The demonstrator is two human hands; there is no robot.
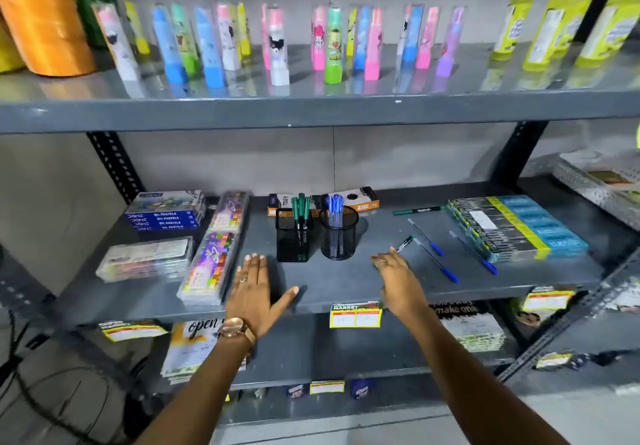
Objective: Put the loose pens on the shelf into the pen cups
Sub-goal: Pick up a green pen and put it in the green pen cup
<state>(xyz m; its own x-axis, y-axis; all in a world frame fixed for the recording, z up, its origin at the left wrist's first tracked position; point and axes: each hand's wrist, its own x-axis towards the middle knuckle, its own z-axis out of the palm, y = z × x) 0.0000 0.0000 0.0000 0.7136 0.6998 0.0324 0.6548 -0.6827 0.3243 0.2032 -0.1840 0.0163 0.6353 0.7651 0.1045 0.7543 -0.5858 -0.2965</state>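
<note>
Loose pens: three blue (437,263) and a green one (404,244) lying on the shelf (329,285), at 3 o'clock from the pen cups (338,237). Right hand (398,282) touching the green pen, grip apart. Left hand (254,292) flat, fingers spread.

Bright, even light; glare on the upper shelf (311,91); edges bowed and blurred.

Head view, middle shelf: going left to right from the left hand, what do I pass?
Left hand → square mesh cup of green pens → round mesh cup of blue pens → right hand → green marker by its fingertips → three loose blue pens → stacked pen boxes.
</note>
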